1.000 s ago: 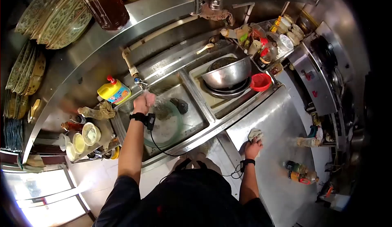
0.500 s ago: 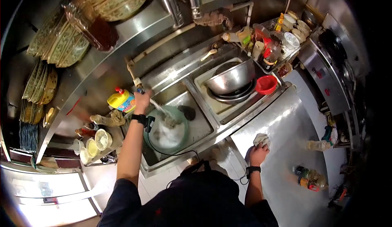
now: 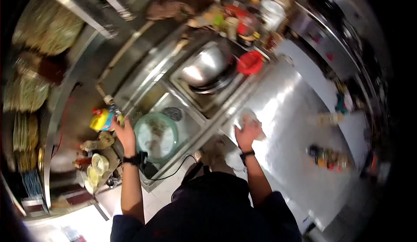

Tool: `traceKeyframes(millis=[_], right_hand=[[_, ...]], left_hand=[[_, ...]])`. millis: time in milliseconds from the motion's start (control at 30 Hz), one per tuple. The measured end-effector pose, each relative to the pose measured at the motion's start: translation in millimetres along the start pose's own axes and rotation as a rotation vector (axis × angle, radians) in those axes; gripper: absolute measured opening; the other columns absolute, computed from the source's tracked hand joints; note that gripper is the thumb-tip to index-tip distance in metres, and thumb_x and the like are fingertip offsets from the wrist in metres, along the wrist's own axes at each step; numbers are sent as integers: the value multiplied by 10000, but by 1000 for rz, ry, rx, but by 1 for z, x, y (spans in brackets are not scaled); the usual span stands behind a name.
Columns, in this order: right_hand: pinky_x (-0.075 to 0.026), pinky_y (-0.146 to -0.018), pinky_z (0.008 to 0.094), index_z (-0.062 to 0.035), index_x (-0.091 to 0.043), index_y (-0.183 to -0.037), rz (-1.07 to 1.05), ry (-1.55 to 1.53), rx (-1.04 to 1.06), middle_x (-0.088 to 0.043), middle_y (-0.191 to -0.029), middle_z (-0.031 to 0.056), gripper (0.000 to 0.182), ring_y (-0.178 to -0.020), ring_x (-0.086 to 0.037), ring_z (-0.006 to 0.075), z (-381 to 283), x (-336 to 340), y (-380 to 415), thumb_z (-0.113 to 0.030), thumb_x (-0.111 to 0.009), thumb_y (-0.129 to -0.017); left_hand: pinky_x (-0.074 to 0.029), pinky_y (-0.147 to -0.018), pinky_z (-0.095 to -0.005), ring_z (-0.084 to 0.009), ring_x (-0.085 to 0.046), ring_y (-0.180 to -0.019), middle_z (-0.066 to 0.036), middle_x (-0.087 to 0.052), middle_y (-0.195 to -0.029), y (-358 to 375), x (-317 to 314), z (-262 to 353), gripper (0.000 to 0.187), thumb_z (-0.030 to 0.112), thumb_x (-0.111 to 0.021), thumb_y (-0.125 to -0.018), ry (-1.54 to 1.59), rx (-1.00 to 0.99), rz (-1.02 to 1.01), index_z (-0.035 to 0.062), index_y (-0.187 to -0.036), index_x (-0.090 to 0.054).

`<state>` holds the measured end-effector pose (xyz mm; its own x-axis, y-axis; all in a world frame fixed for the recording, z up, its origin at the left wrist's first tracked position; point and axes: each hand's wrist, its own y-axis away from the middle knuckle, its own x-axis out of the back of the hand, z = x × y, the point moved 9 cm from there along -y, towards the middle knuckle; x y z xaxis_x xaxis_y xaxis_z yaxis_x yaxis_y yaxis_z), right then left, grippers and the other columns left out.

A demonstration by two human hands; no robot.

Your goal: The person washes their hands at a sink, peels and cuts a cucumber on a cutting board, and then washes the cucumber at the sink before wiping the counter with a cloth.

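My left hand (image 3: 124, 134) is beside the faucet (image 3: 114, 107) at the left of the sink, fingers apart and nothing held. A yellow detergent bottle (image 3: 100, 121) stands just left of it. Below the faucet sits a green basin (image 3: 173, 133) of cloudy water, a dark scrubber (image 3: 172, 113) next to it in the sink. No stream of water shows. My right hand (image 3: 247, 132) lies spread over a pale cloth (image 3: 247, 112) on the steel counter (image 3: 278, 111).
A steel bowl (image 3: 204, 66) rests on dark pans in the second sink compartment, near a red bowl (image 3: 250, 63). Bottles (image 3: 328, 157) lie on the counter at right. Small cups (image 3: 100, 164) stand at left, below shelves of stacked plates (image 3: 47, 24).
The view has turned and shifted, with blur. The water stream has stopped, and my left hand has opened off the faucet. My right hand has spread its fingers over the cloth.
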<state>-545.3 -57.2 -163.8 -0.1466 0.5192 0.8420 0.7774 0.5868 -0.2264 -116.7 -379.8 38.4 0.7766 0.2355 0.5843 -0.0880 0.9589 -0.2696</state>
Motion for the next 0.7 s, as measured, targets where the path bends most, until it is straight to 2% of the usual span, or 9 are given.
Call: traceKeyframes(millis=[33,133,200,333,367,433,500,567,700], right_hand=[[-262,-1041,649,-179,-555,-1383,23,109,22,-542,-1242,241,722,-1241,-426,450,-9,-13,-1,-388,-790,-733],[-218,-1052,710,-247,-592,-1350,-130,-32,20,-500,-1331,170,585,-1324,-382,450,-38,-34,-3,-394,-746,-805],[-148,-1089,732,-240,-582,-1372,-193,117,22,-437,-1431,179,584,-1421,-262,440,-48,-40,9,-420,-715,-832],[-114,-1113,734,-247,-523,-1425,-272,117,-22,-354,-1517,189,601,-1459,-191,440,-16,-12,52,-428,-668,-871],[-99,-1115,733,-260,-478,-1456,-263,125,-84,-326,-1538,202,631,-1467,-174,440,0,3,69,-446,-653,-879],[-67,-1121,725,-294,-357,-1531,-278,198,-214,-249,-1588,230,706,-1489,-115,451,43,30,101,-501,-603,-902],[-81,-1114,726,-281,-360,-1526,-198,304,-439,-242,-1577,254,716,-1493,-73,464,102,72,142,-480,-623,-890],[-81,-1107,733,-284,-309,-1550,-142,383,-700,-201,-1586,280,740,-1495,-40,472,167,112,189,-522,-589,-907],[-82,-1103,731,-268,-295,-1559,-29,303,-1026,-189,-1587,296,758,-1493,-28,474,242,163,233,-612,-510,-919]], left_hand=[[-347,-1099,-392,-312,-479,-1291,-233,-487,-1412,34,-11,29,576,133,-641,-931,112,-25,-17,-73,-1408,-391],[-332,-1118,-432,-386,-445,-1331,-255,-458,-1437,117,-67,56,556,75,-637,-903,-93,-292,-316,-40,-1403,-425],[-325,-1124,-446,-402,-428,-1343,-261,-445,-1448,162,-101,62,563,79,-643,-897,-70,-352,-444,-42,-1402,-425],[-263,-1158,-521,-456,-287,-1427,-278,-335,-1526,229,-154,88,604,107,-658,-880,-5,-431,-790,-23,-1421,-423],[-263,-1158,-521,-456,-287,-1427,-278,-335,-1526,239,-163,90,604,107,-658,-880,19,-437,-828,-23,-1421,-423],[-216,-1169,-557,-479,-205,-1455,-279,-300,-1546,269,-188,106,612,150,-651,-889,-31,-667,-965,2,-1439,-426],[-188,-1166,-592,-494,-154,-1467,-286,-278,-1557,297,-210,130,629,241,-638,-908,-49,-819,-1107,19,-1456,-423],[-189,-1163,-597,-492,-176,-1463,-295,-295,-1547,340,-227,146,653,322,-623,-924,-167,-1112,-1239,36,-1471,-411],[-167,-1146,-650,-510,-200,-1451,-301,-353,-1515,390,-250,173,714,395,-610,-929,84,-965,-1476,-18,-1472,-398]])
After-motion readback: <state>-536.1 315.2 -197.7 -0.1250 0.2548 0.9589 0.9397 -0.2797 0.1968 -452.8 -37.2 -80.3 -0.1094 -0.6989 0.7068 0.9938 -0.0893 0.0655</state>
